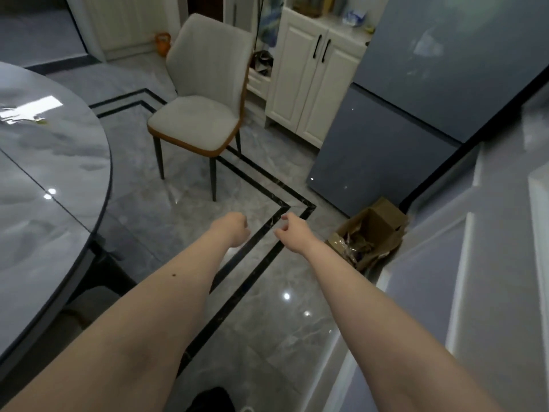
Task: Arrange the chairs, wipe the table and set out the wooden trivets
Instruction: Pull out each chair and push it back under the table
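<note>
Glossy grey floor tiles (267, 322) fill my view; the round table (53, 173) sits left, the chair (199, 114) well apart from it, needing tucking in. My left hand (234, 228) and right hand (292, 233) reach loosely curled, empty.

A grey padded chair (205, 93) with brown trim stands upright, apart from the glossy grey round table (44, 162).

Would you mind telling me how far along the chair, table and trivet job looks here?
Nothing looks done yet. The chair stands apart from the table. In hand: the left hand and right hand reach toward it, both empty. Left: wiping; no cloth or trivets show.
</note>
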Available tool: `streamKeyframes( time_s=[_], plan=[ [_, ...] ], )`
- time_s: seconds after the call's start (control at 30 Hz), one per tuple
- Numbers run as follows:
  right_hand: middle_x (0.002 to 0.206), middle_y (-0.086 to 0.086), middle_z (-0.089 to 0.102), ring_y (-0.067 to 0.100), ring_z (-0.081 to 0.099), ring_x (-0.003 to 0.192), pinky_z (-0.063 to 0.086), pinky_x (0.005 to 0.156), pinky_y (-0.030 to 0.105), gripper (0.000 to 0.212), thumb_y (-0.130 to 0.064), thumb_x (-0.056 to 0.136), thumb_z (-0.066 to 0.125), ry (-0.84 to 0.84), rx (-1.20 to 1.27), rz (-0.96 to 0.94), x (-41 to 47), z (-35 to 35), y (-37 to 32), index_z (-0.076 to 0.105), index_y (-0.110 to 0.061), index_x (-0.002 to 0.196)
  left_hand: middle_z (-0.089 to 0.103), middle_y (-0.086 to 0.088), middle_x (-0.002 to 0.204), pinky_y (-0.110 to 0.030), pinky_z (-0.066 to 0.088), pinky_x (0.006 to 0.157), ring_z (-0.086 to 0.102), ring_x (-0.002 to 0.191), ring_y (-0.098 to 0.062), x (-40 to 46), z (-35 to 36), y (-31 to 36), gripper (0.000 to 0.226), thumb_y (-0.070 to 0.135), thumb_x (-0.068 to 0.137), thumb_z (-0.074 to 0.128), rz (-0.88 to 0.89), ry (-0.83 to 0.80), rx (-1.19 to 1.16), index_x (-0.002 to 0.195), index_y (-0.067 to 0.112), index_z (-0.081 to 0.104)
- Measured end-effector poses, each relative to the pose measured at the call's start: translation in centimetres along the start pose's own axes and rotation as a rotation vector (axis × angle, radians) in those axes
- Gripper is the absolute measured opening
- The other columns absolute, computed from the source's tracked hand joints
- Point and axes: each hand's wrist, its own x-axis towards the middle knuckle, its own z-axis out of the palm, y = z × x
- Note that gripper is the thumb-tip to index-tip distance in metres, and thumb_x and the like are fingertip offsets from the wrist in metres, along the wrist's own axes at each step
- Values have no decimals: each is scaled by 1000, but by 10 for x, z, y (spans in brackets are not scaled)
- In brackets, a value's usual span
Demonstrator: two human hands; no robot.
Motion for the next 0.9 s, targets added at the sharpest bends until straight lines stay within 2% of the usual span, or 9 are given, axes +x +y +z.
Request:
streamKeyframes(
  time_s=[0.07,0.17,0.3,0.63,0.7,0.8,0.9],
  plan=[
    [126,15,56,22,56,107,43,82,24,55,-25,95,53,-3,3,-7,31,-14,-3,33,-8,143,51,-12,132,-41,43,100,51,119,-30,32,-14,10,37,29,96,47,-15,25,-5,127,10,52],
    [133,14,50,25,53,117,42,91,26,55,-25,95,53,-20,-5,-6,79,-32,-11,33,-8,143,53,-11,130,-41,44,99,52,118,-29,79,-33,26,38,29,96,46,-21,27,7,129,10,51],
    [134,13,49,23,53,115,40,85,23,54,-24,95,53,-13,-26,-9,147,-64,-27,33,-10,143,52,-9,131,-40,45,99,53,117,-27,152,-62,40,38,29,97,45,-7,39,-19,131,12,49],
    [133,15,50,26,51,119,42,94,29,51,-23,95,53,64,-21,43,319,-165,-66,35,-7,140,57,-7,119,-37,49,92,56,106,-24,337,-163,82,28,27,93,51,58,21,-38,117,12,55],
    [133,15,50,27,51,118,43,92,28,51,-22,96,52,60,-23,55,358,-181,-70,34,-8,141,56,-8,122,-37,48,94,56,109,-25,376,-178,93,31,25,94,50,71,19,-20,121,12,54],
    [132,15,49,26,53,114,42,81,25,51,-23,96,52,46,-25,63,422,-205,-75,33,-10,142,53,-10,129,-38,45,99,52,116,-26,438,-198,103,36,25,95,48,75,8,-18,128,11,50],
    [133,15,49,27,52,117,41,84,26,52,-23,96,52,45,-25,37,487,-232,-80,33,-10,142,49,-9,135,-38,42,102,49,122,-26,502,-221,116,41,25,96,47,46,1,-26,134,12,46]
  ],
)
